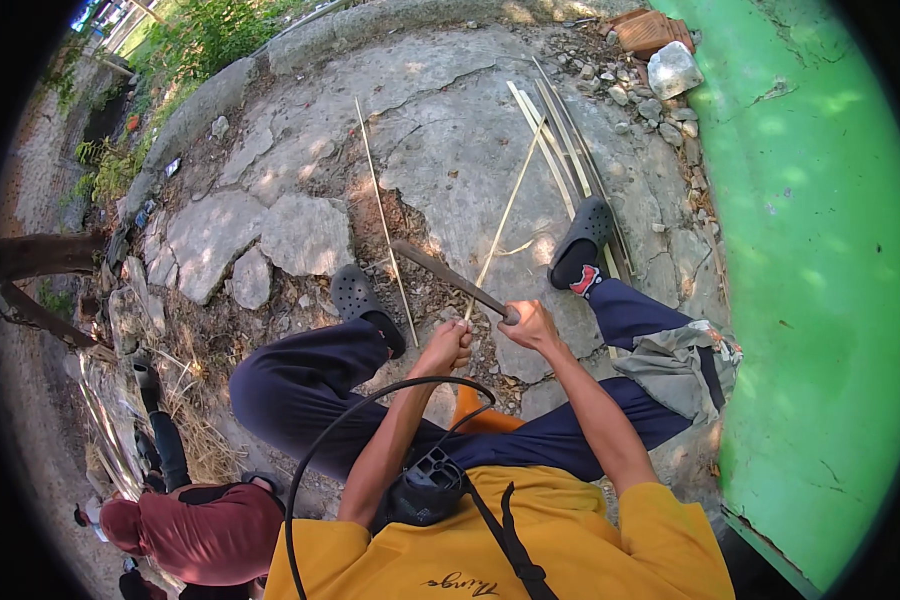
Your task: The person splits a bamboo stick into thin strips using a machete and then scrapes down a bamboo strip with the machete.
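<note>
My left hand (447,348) is closed around the near end of a thin pale bamboo strip (503,225), which runs away from me over the concrete. Just to its right, my right hand (532,328) grips a long dark machete-like knife (455,280). The knife slants up and left from that fist and passes across the strip just beyond my left hand; whether the two touch, I cannot tell. Another narrow strip (376,190) lies apart, by my left shoe. Several longer strips (562,140) lie fanned out beside and under my right shoe.
A green wall (820,300) stands close on my right, with rubble and a white stone block (674,70) at its far end. Broken concrete slabs (308,236) lie to the left. A person in a maroon top (205,530) is at the lower left. A black cable (315,450) loops before me.
</note>
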A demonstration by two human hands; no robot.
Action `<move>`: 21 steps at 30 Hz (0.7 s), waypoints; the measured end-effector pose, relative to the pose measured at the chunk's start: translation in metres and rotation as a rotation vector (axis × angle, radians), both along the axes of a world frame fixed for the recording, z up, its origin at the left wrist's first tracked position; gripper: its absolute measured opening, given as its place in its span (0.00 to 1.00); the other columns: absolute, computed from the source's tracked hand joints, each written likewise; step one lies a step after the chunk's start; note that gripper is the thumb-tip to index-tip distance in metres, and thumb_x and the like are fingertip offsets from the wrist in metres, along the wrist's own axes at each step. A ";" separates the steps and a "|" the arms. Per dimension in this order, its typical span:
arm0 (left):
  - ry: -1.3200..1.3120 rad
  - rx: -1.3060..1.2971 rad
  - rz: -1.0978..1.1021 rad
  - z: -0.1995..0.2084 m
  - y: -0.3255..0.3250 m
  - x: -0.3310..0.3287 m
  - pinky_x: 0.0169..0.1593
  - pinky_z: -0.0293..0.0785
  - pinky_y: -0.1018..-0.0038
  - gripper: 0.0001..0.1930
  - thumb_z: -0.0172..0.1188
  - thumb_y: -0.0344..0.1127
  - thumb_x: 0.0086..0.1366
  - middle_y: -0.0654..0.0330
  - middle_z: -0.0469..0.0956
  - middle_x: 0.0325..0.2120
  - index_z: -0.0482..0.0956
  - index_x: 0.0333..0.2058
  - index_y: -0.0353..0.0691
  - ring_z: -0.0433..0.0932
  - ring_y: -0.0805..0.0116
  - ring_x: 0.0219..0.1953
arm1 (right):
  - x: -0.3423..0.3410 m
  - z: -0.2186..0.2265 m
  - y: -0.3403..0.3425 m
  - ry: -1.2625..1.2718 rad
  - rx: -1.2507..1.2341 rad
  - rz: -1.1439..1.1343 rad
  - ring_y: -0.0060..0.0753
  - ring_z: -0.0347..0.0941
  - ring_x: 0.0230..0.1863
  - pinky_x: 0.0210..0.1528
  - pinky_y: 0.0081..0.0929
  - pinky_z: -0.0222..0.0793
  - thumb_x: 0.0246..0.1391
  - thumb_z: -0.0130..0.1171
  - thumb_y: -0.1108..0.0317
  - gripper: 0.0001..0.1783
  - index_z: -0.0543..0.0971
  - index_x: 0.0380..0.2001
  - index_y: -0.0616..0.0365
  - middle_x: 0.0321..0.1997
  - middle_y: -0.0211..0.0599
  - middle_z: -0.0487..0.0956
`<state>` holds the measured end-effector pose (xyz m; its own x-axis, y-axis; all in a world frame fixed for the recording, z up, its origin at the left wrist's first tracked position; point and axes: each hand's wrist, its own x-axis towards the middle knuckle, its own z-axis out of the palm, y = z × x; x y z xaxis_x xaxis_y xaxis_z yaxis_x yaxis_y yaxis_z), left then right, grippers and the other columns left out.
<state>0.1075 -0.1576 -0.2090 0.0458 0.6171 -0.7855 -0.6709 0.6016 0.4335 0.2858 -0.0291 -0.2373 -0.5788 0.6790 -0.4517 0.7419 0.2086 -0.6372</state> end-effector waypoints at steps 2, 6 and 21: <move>-0.015 0.007 0.006 -0.001 -0.002 -0.005 0.15 0.42 0.78 0.11 0.41 0.41 0.79 0.73 0.56 0.18 0.65 0.38 0.44 0.49 0.83 0.13 | -0.009 -0.005 0.000 0.047 0.021 -0.037 0.60 0.80 0.37 0.41 0.49 0.76 0.43 0.64 0.53 0.17 0.83 0.33 0.53 0.30 0.49 0.83; -0.070 0.011 0.000 0.000 -0.003 -0.014 0.15 0.41 0.81 0.11 0.39 0.41 0.80 0.74 0.54 0.19 0.64 0.38 0.45 0.48 0.84 0.14 | -0.015 -0.001 -0.015 0.045 0.070 -0.076 0.60 0.80 0.36 0.40 0.48 0.76 0.42 0.65 0.53 0.17 0.84 0.32 0.53 0.29 0.50 0.83; -0.155 -0.008 0.043 0.006 -0.003 -0.009 0.15 0.43 0.80 0.09 0.40 0.39 0.79 0.72 0.57 0.19 0.65 0.37 0.45 0.49 0.82 0.14 | -0.009 0.019 -0.010 0.077 0.068 0.060 0.60 0.79 0.37 0.40 0.48 0.76 0.43 0.65 0.54 0.16 0.83 0.32 0.53 0.30 0.49 0.83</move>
<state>0.0982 -0.1604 -0.2030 0.1404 0.6146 -0.7762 -0.7549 0.5737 0.3177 0.2768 -0.0395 -0.2186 -0.6506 0.6695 -0.3583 0.6762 0.2961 -0.6746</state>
